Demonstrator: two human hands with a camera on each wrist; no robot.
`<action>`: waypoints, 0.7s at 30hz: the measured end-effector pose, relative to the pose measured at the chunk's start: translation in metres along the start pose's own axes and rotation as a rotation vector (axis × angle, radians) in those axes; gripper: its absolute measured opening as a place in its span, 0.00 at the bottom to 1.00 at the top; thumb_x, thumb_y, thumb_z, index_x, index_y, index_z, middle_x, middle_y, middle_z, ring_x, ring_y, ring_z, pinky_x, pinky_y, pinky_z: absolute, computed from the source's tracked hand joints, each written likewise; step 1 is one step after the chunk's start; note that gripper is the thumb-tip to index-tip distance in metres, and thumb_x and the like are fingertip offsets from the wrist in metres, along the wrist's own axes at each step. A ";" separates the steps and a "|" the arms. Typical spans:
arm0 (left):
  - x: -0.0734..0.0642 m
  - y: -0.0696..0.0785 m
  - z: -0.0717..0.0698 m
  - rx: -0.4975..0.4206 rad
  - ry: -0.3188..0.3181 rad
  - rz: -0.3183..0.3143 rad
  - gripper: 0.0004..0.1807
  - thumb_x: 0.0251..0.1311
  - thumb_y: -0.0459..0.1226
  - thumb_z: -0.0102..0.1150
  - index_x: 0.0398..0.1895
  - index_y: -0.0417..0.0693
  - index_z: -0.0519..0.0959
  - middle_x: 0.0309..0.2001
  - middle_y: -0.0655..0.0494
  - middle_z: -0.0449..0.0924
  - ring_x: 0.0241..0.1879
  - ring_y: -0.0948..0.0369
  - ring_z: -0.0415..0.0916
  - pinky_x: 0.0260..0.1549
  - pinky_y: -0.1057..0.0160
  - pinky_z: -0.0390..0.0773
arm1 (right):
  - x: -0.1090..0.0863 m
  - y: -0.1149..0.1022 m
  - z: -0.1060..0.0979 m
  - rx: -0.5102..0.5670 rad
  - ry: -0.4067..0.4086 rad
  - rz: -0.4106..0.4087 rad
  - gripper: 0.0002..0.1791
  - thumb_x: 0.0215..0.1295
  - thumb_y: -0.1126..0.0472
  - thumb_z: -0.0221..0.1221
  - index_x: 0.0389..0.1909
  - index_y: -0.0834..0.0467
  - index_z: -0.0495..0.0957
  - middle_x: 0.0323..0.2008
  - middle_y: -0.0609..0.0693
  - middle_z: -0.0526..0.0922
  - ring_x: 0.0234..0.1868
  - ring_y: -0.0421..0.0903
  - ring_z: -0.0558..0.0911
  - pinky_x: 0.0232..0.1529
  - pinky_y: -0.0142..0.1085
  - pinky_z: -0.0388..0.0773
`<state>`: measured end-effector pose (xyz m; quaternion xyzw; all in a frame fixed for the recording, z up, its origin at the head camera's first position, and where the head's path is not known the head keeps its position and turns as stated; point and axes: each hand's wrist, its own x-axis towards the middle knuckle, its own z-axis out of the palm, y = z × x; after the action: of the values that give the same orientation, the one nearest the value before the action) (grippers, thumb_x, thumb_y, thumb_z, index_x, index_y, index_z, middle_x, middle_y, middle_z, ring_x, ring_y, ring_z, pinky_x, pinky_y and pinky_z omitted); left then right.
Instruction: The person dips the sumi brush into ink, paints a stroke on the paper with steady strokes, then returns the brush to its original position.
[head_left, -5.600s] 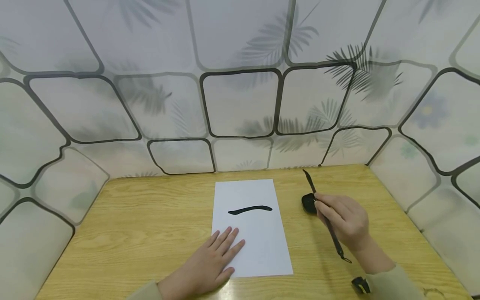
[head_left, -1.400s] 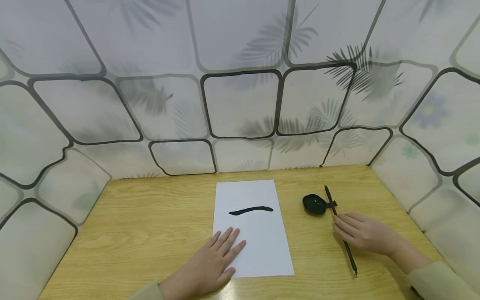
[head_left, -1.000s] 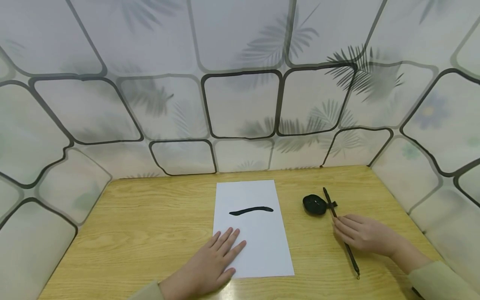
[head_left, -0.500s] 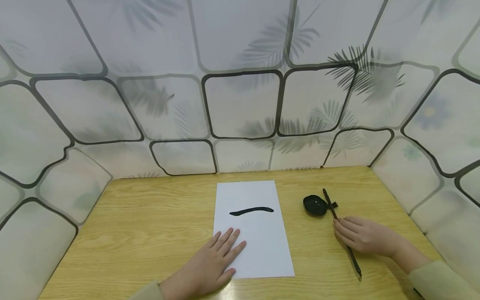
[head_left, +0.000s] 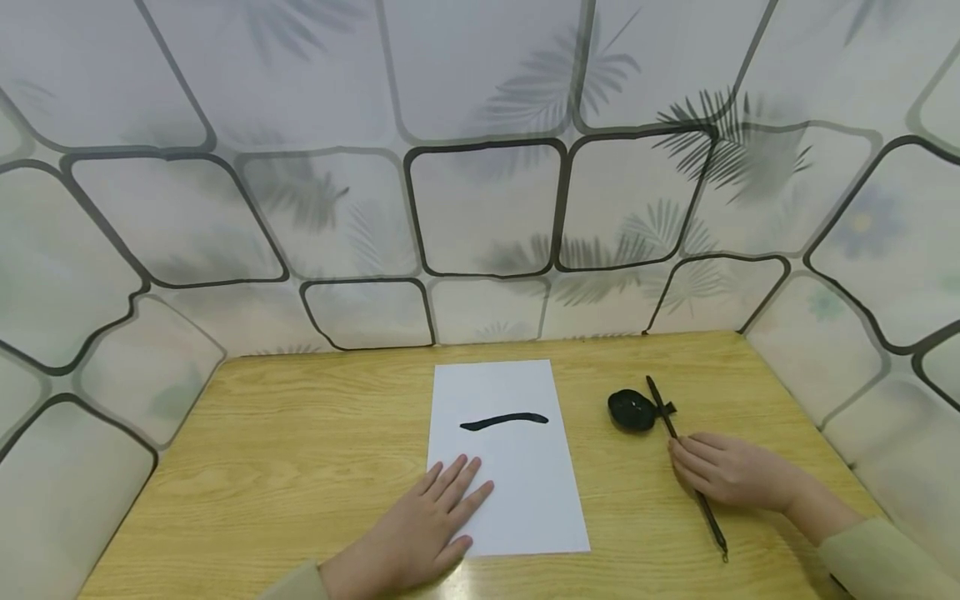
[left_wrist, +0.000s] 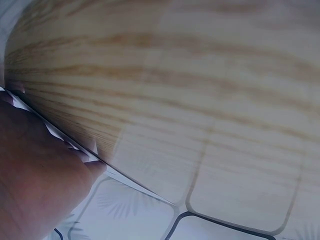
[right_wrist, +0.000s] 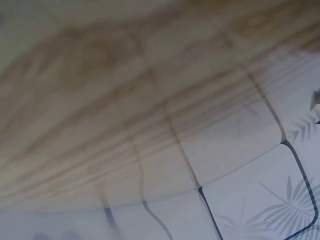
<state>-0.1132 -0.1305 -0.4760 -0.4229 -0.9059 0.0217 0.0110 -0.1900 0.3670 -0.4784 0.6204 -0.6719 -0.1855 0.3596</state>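
In the head view my left hand [head_left: 420,521] lies flat with spread fingers on the lower left of a white sheet of paper [head_left: 525,492]. One black brush stroke [head_left: 504,421] runs across the upper half of the sheet. My right hand [head_left: 731,471] holds an ink brush [head_left: 710,518] about the middle of its shaft. The brush slants with its dark tip end away from me, across a small black brush rest [head_left: 671,408]. Beside the rest sits a black ink dish [head_left: 632,411]. The left wrist view shows my left hand [left_wrist: 45,175] at the paper's edge.
The wooden table [head_left: 300,450] meets a patterned cloth wall [head_left: 487,208] at the back, with side walls left and right. Part of a dark object [head_left: 838,583] shows under the right sleeve. The right wrist view shows only blurred table [right_wrist: 125,100] and wall.
Earlier my right hand held the brush up over the ink dish; since then it has come down and right, laying the brush across the rest. My left hand has stayed put.
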 end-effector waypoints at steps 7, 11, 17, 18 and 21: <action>0.000 -0.002 0.004 -0.004 0.015 0.003 0.34 0.83 0.53 0.41 0.85 0.52 0.58 0.85 0.42 0.55 0.83 0.46 0.57 0.77 0.43 0.68 | -0.001 0.000 0.001 -0.003 0.007 -0.005 0.31 0.87 0.72 0.29 0.41 0.58 0.85 0.42 0.53 0.92 0.42 0.44 0.90 0.41 0.38 0.88; 0.000 -0.003 0.007 0.006 0.019 0.004 0.34 0.83 0.53 0.40 0.86 0.52 0.57 0.85 0.42 0.54 0.84 0.46 0.56 0.77 0.45 0.67 | -0.001 0.000 0.001 -0.009 0.002 -0.008 0.31 0.87 0.71 0.29 0.41 0.58 0.85 0.42 0.54 0.92 0.42 0.44 0.90 0.42 0.37 0.87; 0.000 -0.003 0.008 0.018 0.026 0.007 0.34 0.83 0.53 0.40 0.85 0.52 0.58 0.85 0.42 0.55 0.83 0.46 0.57 0.77 0.45 0.68 | -0.002 -0.001 0.000 -0.012 -0.026 -0.009 0.32 0.87 0.72 0.28 0.41 0.57 0.84 0.43 0.53 0.92 0.42 0.44 0.89 0.42 0.37 0.87; -0.001 -0.003 0.008 0.019 0.029 0.007 0.34 0.83 0.53 0.41 0.85 0.52 0.58 0.85 0.42 0.56 0.83 0.46 0.57 0.77 0.45 0.68 | -0.002 -0.001 0.000 -0.008 -0.028 -0.008 0.32 0.87 0.72 0.28 0.41 0.57 0.85 0.43 0.53 0.92 0.42 0.44 0.89 0.42 0.37 0.86; -0.001 -0.002 0.008 0.027 0.037 0.010 0.34 0.82 0.53 0.41 0.85 0.52 0.59 0.84 0.42 0.57 0.83 0.46 0.59 0.76 0.45 0.69 | -0.001 -0.001 0.000 0.006 -0.032 -0.003 0.32 0.87 0.72 0.28 0.41 0.57 0.85 0.43 0.53 0.92 0.42 0.44 0.89 0.42 0.37 0.87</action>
<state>-0.1146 -0.1327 -0.4836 -0.4275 -0.9030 0.0260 0.0335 -0.1887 0.3680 -0.4793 0.6192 -0.6773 -0.1940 0.3468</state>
